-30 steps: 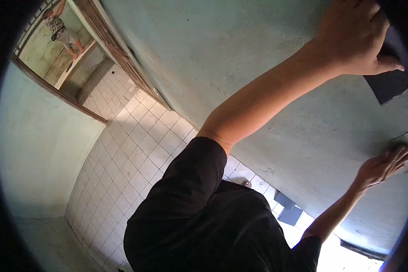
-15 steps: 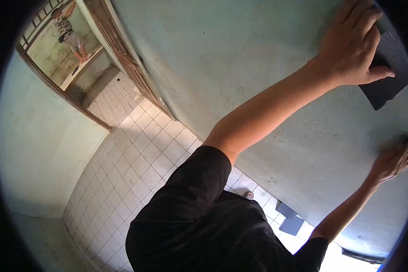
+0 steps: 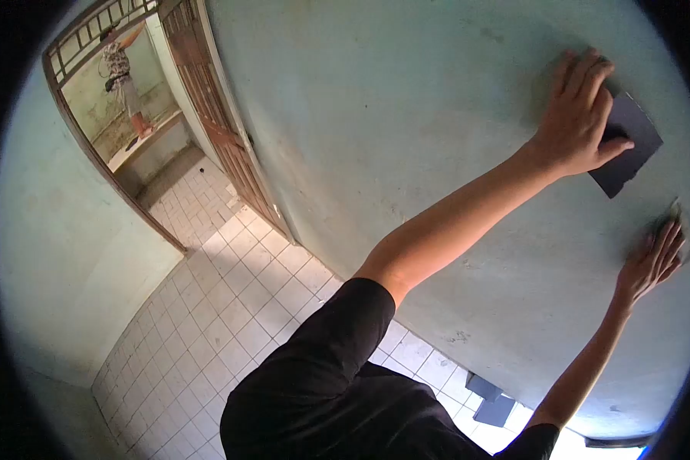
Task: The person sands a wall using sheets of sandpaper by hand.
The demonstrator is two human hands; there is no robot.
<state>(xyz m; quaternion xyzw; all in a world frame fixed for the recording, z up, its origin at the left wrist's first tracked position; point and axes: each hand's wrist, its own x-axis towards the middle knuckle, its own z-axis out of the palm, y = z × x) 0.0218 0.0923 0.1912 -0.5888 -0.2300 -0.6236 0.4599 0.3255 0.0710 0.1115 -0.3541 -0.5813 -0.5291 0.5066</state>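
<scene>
My left hand (image 3: 579,119) is pressed against the green wall (image 3: 406,115) at the upper right, fingers pointing up. A dark rectangular sheet (image 3: 635,142) lies partly under that hand, with my thumb across its face. Lower down, my right hand (image 3: 650,264) rests against the same wall, its fingers extended close together. Beside and beneath these fingers shows the pale edge of a thin piece (image 3: 686,234); what it is I cannot make out.
Two dark pieces (image 3: 494,410) lie on the white tiled floor (image 3: 238,307) at the wall's foot. A brown wooden door (image 3: 215,115) stands at the upper left. Through the opening, a person (image 3: 123,77) stands on a ledge (image 3: 149,146), one arm raised.
The view has tilted, so my left hand and the dark sheet appear lower and further left. My right hand has moved up the wall relative to the sheet.
</scene>
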